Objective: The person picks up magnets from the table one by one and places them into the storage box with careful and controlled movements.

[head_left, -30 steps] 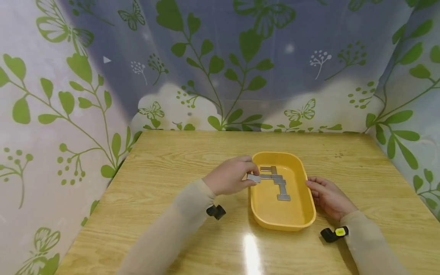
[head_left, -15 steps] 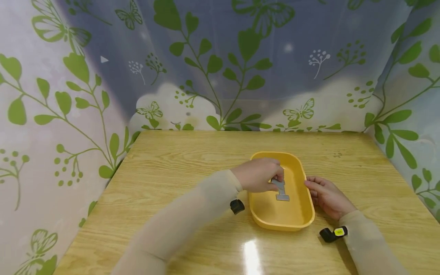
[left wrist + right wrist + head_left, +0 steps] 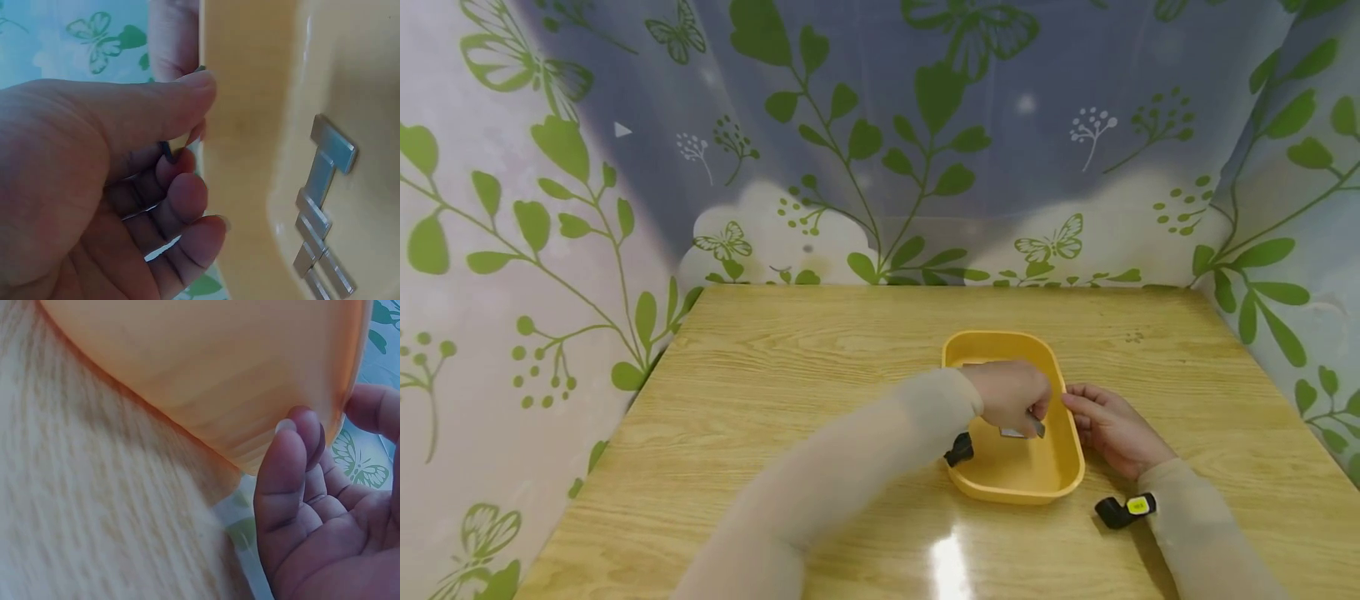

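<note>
My left hand (image 3: 1009, 393) reaches over the yellow plastic tray (image 3: 1000, 493) and pinches a small flat silver rectangular block (image 3: 1036, 427) between thumb and fingers. In the left wrist view that block (image 3: 167, 152) shows only as a dark edge under the thumb, near the tray's side wall. Several similar blocks (image 3: 320, 178) lie joined in a stepped line on the tray floor; from the head most are hidden by my hand. My right hand (image 3: 1112, 427) grips the tray's right side, thumb at the rim and fingers against the outer wall (image 3: 250, 394).
The tray stands on a wood-grain table (image 3: 820, 350). Behind and beside the table hangs a curtain (image 3: 880, 158) printed with green leaves and butterflies. A small black device (image 3: 958, 450) is on the left wrist, another black device (image 3: 1117, 512) on the right.
My left hand has moved right from the tray's left rim, across the line of blocks, toward the right wall, still pinching the block. My right hand keeps its grip on the tray.
</note>
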`<action>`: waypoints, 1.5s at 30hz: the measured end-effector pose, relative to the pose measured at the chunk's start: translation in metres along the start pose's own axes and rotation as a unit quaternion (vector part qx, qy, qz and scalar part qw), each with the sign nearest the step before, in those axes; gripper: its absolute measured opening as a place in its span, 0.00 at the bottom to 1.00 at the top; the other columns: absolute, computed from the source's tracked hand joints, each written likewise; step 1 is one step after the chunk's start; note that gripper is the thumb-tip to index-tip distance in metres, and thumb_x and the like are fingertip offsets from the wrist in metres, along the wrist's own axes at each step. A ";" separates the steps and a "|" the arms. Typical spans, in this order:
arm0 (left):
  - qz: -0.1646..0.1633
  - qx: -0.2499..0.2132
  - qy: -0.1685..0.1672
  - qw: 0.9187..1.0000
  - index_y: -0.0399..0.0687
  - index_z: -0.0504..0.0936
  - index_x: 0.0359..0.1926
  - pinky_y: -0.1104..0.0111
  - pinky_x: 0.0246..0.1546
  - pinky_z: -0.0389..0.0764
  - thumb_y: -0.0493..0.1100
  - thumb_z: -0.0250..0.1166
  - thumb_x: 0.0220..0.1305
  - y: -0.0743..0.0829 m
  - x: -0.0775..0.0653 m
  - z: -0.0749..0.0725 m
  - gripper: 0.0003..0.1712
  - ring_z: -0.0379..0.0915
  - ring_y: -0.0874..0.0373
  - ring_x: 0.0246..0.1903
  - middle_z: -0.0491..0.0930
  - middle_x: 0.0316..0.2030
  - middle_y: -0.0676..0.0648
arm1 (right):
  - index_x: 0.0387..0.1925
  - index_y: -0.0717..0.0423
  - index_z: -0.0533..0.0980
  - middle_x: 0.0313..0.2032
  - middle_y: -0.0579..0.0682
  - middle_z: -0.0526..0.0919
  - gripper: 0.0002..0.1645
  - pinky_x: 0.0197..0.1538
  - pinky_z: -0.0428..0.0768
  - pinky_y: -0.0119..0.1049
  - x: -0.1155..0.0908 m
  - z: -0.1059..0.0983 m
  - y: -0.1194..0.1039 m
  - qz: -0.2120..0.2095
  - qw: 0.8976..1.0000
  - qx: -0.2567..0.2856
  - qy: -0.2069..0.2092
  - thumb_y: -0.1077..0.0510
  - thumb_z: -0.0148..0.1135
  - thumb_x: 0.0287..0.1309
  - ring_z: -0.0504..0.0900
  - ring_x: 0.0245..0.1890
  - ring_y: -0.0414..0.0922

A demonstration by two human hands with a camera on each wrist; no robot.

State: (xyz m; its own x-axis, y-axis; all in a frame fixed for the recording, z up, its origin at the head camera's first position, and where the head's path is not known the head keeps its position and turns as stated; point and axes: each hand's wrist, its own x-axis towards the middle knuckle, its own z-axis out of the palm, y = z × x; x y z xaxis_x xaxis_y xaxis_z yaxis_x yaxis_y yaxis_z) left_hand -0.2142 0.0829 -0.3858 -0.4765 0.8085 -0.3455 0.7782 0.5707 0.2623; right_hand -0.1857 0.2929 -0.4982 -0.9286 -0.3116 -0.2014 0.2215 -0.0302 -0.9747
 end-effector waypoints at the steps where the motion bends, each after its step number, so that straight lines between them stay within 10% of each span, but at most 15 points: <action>1: -0.005 0.004 -0.010 1.000 0.55 0.78 0.26 0.77 0.24 0.66 0.50 0.66 0.63 0.001 0.003 0.002 0.10 0.64 0.67 0.22 0.72 0.22 0.59 | 0.52 0.59 0.66 0.41 0.46 0.81 0.17 0.42 0.80 0.38 0.000 0.000 -0.001 0.000 1.000 0.001 -0.002 0.51 0.50 0.72 0.82 0.39 0.42; 10: -0.048 0.036 -0.041 0.997 0.58 0.81 0.36 0.78 0.36 0.73 0.52 0.72 0.56 0.000 0.021 0.018 0.10 0.72 0.70 0.35 0.77 0.34 0.63 | 0.54 0.64 0.65 0.40 0.45 0.81 0.19 0.41 0.80 0.36 0.000 0.003 -0.003 -0.008 1.000 0.011 -0.005 0.53 0.49 0.72 0.82 0.38 0.41; 45: -0.121 0.103 -0.067 0.985 0.56 0.80 0.24 0.71 0.31 0.71 0.54 0.71 0.55 -0.008 0.027 0.033 0.12 0.69 0.62 0.27 0.77 0.21 0.59 | 0.54 0.65 0.64 0.40 0.47 0.80 0.20 0.39 0.80 0.36 -0.001 0.002 -0.001 -0.008 1.000 0.002 0.003 0.53 0.50 0.72 0.81 0.37 0.41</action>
State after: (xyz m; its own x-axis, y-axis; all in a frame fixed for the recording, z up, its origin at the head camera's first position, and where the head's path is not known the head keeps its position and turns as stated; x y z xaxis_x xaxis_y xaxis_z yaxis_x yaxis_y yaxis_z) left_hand -0.2200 0.0949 -0.4265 -0.6112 0.6184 -0.4940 0.7216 0.6918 -0.0268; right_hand -0.1847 0.2914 -0.4964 -0.9337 -0.3054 -0.1867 0.2079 -0.0381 -0.9774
